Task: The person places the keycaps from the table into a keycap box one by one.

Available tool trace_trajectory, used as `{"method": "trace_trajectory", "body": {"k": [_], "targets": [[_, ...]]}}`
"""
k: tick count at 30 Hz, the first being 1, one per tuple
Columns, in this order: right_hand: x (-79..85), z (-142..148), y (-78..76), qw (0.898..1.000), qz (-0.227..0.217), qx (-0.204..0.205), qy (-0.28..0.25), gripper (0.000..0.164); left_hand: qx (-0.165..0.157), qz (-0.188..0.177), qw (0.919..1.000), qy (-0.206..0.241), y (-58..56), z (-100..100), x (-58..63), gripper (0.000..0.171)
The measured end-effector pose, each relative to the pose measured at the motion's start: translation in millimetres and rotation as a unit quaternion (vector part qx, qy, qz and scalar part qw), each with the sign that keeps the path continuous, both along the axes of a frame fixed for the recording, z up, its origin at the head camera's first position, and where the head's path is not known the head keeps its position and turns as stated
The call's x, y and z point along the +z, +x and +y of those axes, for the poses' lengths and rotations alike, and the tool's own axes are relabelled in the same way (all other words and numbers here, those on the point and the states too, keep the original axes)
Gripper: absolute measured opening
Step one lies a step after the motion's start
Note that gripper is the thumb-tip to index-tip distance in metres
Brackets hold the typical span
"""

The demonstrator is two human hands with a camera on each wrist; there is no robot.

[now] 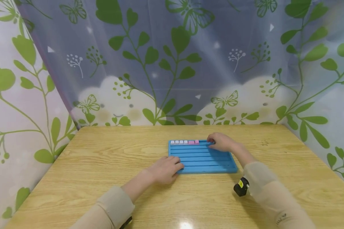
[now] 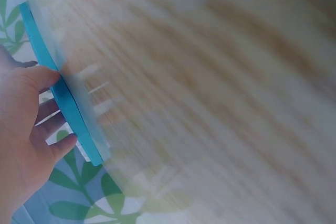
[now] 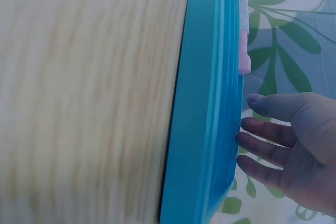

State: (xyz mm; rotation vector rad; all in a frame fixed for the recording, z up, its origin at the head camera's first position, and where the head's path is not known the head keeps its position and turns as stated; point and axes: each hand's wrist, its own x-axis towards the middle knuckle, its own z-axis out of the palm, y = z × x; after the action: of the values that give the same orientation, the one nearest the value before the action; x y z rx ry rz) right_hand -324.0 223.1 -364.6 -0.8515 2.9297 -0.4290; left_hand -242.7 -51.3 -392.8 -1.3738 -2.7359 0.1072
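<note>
A shallow blue tray [image 1: 203,159] with several long grooves lies on the table. At the left end of its back groove sit several white keycap-like blocks [image 1: 179,142], followed by pink ones [image 1: 191,142]. My left hand [image 1: 166,170] rests on the tray's front left corner, its fingertips touching the rim [image 2: 65,103] in the left wrist view. Over the back right part of the tray is my right hand [image 1: 222,142], to the right of the pink blocks. The right wrist view shows its fingers [image 3: 265,148] loosely bent and spread, with nothing visible between them.
Wooden table surface [image 1: 103,152] surrounds the tray. Behind it hangs a leaf-patterned cloth [image 1: 160,79], which also covers both sides. A small black device [image 1: 241,187] is at the right sleeve.
</note>
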Motion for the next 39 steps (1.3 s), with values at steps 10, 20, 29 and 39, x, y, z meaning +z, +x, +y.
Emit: {"method": "trace_trajectory", "body": {"k": [10, 20, 29, 39], "targets": [[4.9, 28, 13.3, 0.999, -0.034, -0.022, 0.005, 0.028, 0.006, -0.002, 1.0000, -0.004, 0.8, 2, 1.3, 0.028], [10.2, 56, 31.0, 0.997, -0.050, -0.052, 0.008, 0.028, 0.009, 0.000, 0.9999, -0.012, 0.5, 3, -1.0, 0.029], [17.2, 82, 57.2, 0.995, -0.068, -0.076, 0.009, 0.032, 0.005, 0.004, 0.9999, -0.009, 0.5, 3, 0.5, 0.029], [19.2, 105, 80.0, 0.994, -0.077, -0.081, 0.014, 0.027, 0.002, 0.006, 1.0000, -0.005, 0.0, 2, -0.8, 0.029]]}}
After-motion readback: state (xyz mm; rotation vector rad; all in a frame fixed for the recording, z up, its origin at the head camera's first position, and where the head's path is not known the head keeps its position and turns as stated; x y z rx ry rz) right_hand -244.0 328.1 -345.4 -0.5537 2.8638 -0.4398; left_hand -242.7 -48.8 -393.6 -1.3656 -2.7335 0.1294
